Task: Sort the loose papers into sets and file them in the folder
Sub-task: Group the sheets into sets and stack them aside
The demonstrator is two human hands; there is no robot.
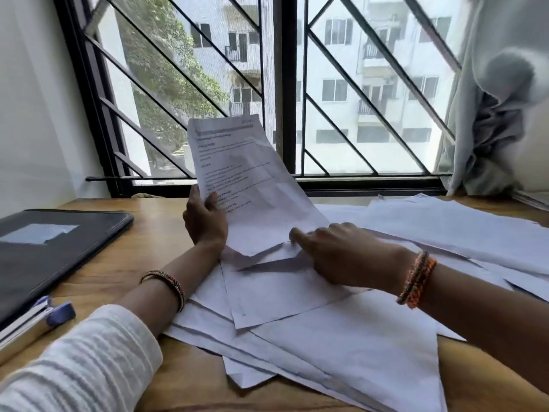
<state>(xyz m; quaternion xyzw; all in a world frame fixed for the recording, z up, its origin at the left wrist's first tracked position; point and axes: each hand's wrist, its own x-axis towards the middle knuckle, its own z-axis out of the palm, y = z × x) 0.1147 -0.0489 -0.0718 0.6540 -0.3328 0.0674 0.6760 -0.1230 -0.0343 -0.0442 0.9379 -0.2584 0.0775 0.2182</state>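
The left hand grips a printed sheet by its left edge, thumb on the front, holding it upright and tilted above the wooden table. The right hand rests on the loose papers spread across the table's middle and right, forefinger stretched out and touching the held sheet's lower edge. A closed black folder lies at the left, well apart from the papers.
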